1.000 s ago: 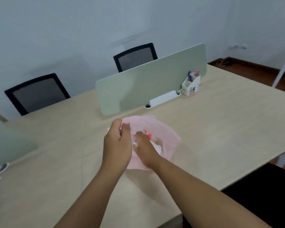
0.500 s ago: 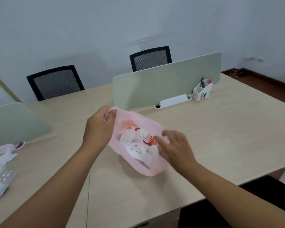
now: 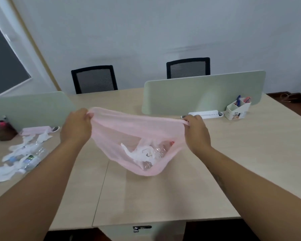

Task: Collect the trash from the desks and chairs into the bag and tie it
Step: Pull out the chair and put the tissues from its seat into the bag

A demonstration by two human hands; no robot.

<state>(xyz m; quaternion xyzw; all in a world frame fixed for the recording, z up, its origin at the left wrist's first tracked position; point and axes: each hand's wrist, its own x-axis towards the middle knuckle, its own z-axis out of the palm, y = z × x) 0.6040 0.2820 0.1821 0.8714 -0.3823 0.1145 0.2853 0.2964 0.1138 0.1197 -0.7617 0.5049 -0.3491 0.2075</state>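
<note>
Bag [image 3: 122,134] held taut, trash [image 3: 144,152] inside hazy

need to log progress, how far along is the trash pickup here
Done: some crumpled paper and a clear bottle lie inside the pink bag. In hand: left hand and right hand each grip the bag's rim, stretching the mouth wide over the desk. Left: loose bottles and white paper scraps lie on the desk's left end, and the bag is not yet tied.

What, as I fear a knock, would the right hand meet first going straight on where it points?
Likely the green divider, past the power strip; the right hand, holding the pink bag, looks raised, but depth is unclear.
</note>
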